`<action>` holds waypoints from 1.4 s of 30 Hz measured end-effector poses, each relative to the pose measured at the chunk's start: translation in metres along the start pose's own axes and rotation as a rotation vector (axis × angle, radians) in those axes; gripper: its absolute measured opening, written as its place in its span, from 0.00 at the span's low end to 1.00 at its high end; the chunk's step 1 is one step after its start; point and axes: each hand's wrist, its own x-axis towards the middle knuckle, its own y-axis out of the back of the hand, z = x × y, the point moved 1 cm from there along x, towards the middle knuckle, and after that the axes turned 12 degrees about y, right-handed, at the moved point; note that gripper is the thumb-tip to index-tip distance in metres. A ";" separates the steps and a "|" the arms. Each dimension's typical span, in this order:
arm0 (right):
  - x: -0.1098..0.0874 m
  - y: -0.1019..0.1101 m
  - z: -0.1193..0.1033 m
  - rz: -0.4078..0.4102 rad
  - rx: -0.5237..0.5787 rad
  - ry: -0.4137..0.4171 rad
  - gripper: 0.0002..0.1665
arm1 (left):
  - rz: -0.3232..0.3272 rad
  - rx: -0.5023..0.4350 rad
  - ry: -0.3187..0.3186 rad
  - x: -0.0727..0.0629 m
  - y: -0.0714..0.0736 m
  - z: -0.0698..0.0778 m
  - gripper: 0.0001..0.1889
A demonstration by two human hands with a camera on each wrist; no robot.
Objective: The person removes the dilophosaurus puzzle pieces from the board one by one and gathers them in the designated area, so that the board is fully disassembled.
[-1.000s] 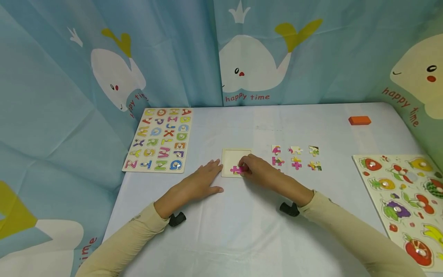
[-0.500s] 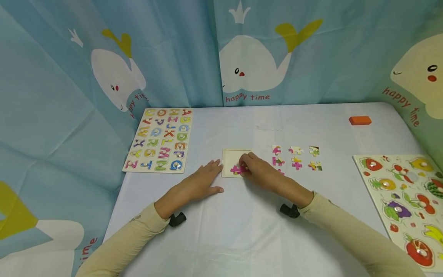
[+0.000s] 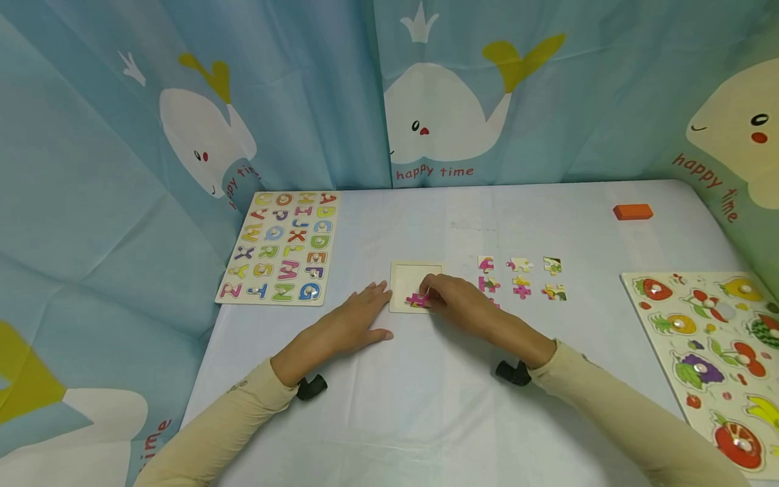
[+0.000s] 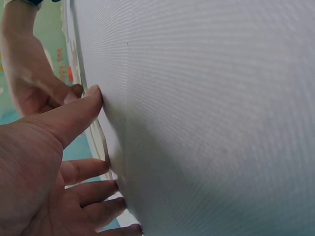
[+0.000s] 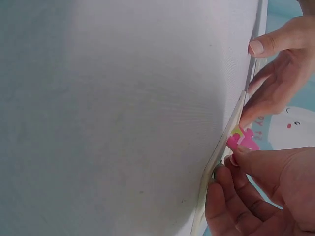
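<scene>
A small square puzzle tray (image 3: 399,263) lies mid-table in the head view. Over its lower part my right hand (image 3: 458,299) pinches a pink jigsaw piece (image 3: 416,300) between thumb and fingers. The right wrist view shows the same jigsaw piece (image 5: 249,139), pink with a bit of yellow-green, tilted up from the tray's edge; the fingers hide part of it. My left hand (image 3: 349,321) rests on the table with fingers spread, its fingertips right at the tray's left edge. Right of the tray lie several loose jigsaw pieces (image 3: 521,284), partly hidden near my right wrist.
An alphabet board (image 3: 276,247) lies at the back left. At the right edge is a fruit peg board (image 3: 706,338). An orange block (image 3: 633,212) sits at the back right. A blue curtain (image 3: 341,95) with whale prints hangs behind the white tabletop.
The right hand has shifted slightly down and turned the pink jigsaw piece a little over the tray. The left hand stays in place.
</scene>
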 end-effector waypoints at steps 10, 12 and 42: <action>-0.006 0.011 0.002 -0.004 0.066 -0.052 0.12 | -0.004 -0.002 0.001 0.001 -0.001 0.000 0.43; -0.010 0.017 0.004 0.014 0.091 -0.067 0.12 | -0.004 0.005 0.000 0.000 -0.001 0.000 0.43; -0.127 0.098 0.071 -0.097 0.125 -0.302 0.07 | -0.003 0.028 0.011 -0.001 0.000 0.001 0.44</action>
